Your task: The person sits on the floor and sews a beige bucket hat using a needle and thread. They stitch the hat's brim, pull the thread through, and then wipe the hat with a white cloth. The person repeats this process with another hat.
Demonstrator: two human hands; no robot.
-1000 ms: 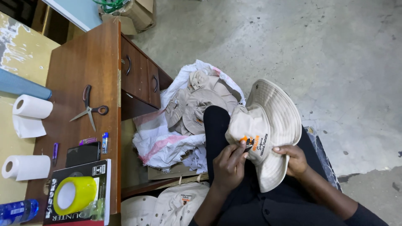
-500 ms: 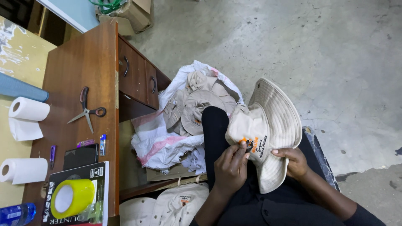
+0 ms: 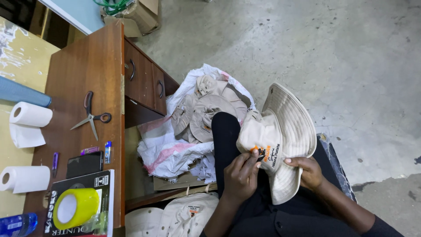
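Lower centre of frame: left hand [image 3: 240, 175] pinches at the orange embroidery on the beige brimmed hat [image 3: 280, 140]. Right hand [image 3: 309, 171] grips the lower brim. Hat lies just above both hands, brim running upper-to-lower (crown facing left). Farther left, scissors [image 3: 91, 116] on desk [image 3: 79, 79].

A brown wooden desk [image 3: 83, 74] carries scissors [image 3: 91, 117], two paper rolls [image 3: 29, 124], a dark phone [image 3: 84, 164], pens [image 3: 55, 163] and a yellow tape roll [image 3: 75, 207] on a book [image 3: 98, 181]; a white sack [image 3: 166, 147] of hats lies on the concrete floor [image 3: 333, 57].
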